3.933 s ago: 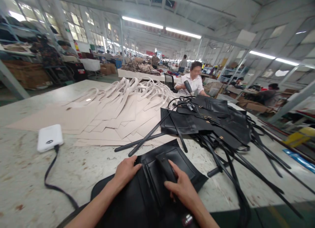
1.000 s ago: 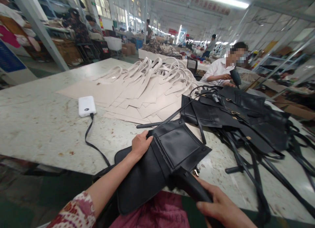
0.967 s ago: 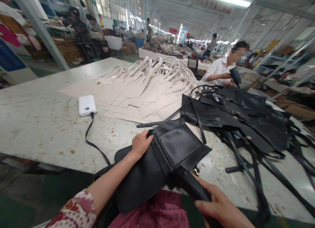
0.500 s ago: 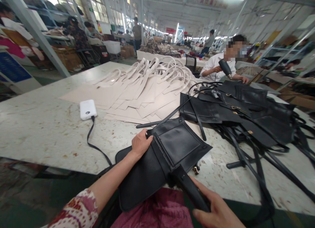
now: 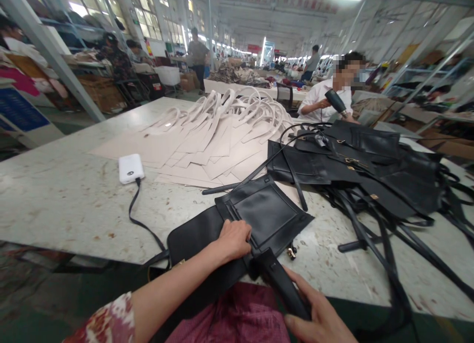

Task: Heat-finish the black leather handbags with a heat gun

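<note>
A black leather bag piece [image 5: 270, 209] with a stitched pocket panel lies across the table's front edge, its rounded flap hanging toward my lap. My left hand [image 5: 234, 238] is closed, its curled fingers gripping the bag at the seam between flap and pocket. Lower right, my right hand [image 5: 320, 311] wraps round the thick handle of a black tool [image 5: 287, 288] that looks like a heat gun. The tool's head is at the bag's lower edge, close to my left hand; its nozzle is hard to make out. A small gold clasp [image 5: 292, 253] shows beside the bag.
Black bags with long straps [image 5: 366, 170] are heaped on the right. Cream pieces with loop handles [image 5: 222, 135] pile up at the middle back. A white power bank [image 5: 131, 168] with a cable lies left. Across the table a co-worker [image 5: 322, 98] holds a hair dryer [image 5: 336, 101].
My left hand has moved right and nearer, from the bag's far edge to the seam by the tool. My right hand keeps its grip, almost still. The bag has shifted slightly left.
</note>
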Demonstrator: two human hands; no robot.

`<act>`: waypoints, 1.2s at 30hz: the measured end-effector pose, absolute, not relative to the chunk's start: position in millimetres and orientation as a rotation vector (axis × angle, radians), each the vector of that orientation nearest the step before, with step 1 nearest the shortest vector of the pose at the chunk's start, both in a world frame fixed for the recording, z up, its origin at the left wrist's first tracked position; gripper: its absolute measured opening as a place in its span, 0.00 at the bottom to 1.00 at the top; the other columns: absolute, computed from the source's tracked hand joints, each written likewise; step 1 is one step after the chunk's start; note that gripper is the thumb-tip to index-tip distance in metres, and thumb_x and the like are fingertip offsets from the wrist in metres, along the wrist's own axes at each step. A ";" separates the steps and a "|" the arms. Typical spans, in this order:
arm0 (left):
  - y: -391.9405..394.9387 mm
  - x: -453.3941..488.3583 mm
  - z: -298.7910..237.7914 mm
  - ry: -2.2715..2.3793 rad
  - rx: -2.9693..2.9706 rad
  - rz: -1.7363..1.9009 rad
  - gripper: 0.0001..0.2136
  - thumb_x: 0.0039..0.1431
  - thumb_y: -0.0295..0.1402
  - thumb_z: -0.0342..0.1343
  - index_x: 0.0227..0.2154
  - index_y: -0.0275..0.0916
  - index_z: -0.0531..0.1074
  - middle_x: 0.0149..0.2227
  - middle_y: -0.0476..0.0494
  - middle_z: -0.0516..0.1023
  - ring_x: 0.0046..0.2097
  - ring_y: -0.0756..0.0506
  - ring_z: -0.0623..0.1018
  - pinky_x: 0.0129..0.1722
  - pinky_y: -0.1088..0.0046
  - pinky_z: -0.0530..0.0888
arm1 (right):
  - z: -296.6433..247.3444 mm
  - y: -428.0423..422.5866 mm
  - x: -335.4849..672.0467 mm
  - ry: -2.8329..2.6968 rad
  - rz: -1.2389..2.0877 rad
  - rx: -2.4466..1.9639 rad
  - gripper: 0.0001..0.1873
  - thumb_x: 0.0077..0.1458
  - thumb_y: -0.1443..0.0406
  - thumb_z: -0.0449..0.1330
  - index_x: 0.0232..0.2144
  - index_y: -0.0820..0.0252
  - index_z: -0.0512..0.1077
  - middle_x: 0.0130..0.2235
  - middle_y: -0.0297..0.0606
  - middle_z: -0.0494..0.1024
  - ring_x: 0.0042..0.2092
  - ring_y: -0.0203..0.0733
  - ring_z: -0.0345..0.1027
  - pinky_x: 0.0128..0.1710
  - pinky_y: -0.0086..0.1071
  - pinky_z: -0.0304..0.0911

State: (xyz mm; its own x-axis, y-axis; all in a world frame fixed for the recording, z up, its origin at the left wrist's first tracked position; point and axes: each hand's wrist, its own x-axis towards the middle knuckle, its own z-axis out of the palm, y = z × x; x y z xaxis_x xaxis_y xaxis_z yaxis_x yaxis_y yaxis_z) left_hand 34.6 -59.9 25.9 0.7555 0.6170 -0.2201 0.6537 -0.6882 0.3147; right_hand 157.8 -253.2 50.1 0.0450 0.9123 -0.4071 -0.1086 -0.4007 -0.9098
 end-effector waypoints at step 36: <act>-82.4 29.7 29.4 0.244 3.286 0.085 0.08 0.57 0.27 0.41 0.28 0.35 0.64 0.28 0.42 0.67 0.31 0.46 0.65 0.37 0.64 0.59 | 48.0 -256.9 167.0 -0.924 1.524 -1.330 0.38 0.42 0.62 0.62 0.55 0.64 0.53 0.52 0.48 0.66 0.51 0.49 0.61 0.52 0.37 0.53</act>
State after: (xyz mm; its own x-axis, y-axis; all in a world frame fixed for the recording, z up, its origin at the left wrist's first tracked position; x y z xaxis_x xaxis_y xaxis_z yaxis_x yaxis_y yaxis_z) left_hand 29.7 -82.4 29.4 0.9878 0.1426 0.0627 0.1505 -0.9771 -0.1501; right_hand 167.0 -256.9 48.0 -0.0325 0.9439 -0.3288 -0.1452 -0.3299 -0.9328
